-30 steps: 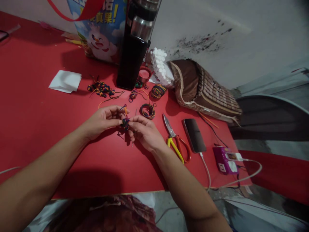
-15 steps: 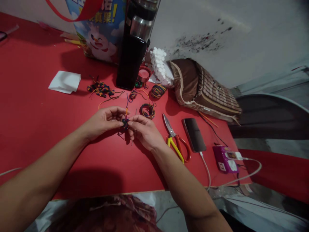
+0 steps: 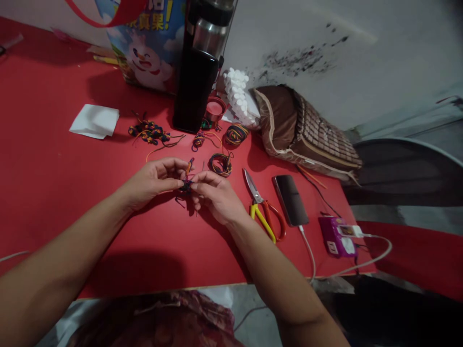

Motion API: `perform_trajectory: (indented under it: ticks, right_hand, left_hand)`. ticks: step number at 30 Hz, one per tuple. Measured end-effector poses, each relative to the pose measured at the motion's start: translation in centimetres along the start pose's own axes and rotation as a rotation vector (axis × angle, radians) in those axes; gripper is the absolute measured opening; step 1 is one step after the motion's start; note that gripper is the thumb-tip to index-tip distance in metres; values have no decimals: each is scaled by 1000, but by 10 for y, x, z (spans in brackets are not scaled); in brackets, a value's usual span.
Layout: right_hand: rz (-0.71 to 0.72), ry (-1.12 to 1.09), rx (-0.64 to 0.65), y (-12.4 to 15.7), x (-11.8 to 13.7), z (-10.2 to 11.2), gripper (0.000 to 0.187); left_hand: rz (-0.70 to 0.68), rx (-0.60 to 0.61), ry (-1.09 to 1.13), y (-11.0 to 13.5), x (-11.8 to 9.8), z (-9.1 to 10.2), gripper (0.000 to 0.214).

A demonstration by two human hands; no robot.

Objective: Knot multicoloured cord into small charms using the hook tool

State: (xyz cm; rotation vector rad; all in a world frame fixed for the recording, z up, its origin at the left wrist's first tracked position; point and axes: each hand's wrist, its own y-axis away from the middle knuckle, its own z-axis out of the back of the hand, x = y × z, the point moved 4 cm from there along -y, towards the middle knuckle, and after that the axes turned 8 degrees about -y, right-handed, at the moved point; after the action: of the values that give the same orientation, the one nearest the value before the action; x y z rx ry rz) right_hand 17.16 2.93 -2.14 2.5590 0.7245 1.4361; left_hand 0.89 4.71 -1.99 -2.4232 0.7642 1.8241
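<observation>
While hands (image 3: pixel 154 179) (image 3: pixel 218 196) pinch cord (image 3: pixel 186 184), scissors (image 3: pixel 261 208) nearby

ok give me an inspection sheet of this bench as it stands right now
surface: red table top, matt, no spills seen
job's things: small knot of multicoloured cord, held just above the table
clutter: yellow- and red-handled scissors, black smartphone, coil of multicoloured cord, loose cord bundle, folded white napkin, tall black and steel flask
hands: left hand and right hand both pinch the knot
cables: white cable runs from the phone over the table edge; another leaves the purple power box
surroundings: stained grey wall, brown cushion, printed cartoon bag
</observation>
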Motion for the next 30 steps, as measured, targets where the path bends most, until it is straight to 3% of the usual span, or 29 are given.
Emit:
perform_trajectory:
  ticks: [12, 21, 30]
  right_hand:
    - [4, 50, 25, 0, 0, 2, 23]
    - [9, 42, 13, 0, -2, 1, 21]
    - [15, 82, 7, -2, 0, 1, 25]
  left_hand:
    - [25, 4, -17, 1, -1, -2, 26]
    - [-34, 5, -69, -1, 1, -3, 21]
    - [-28, -16, -99, -1, -2, -2, 24]
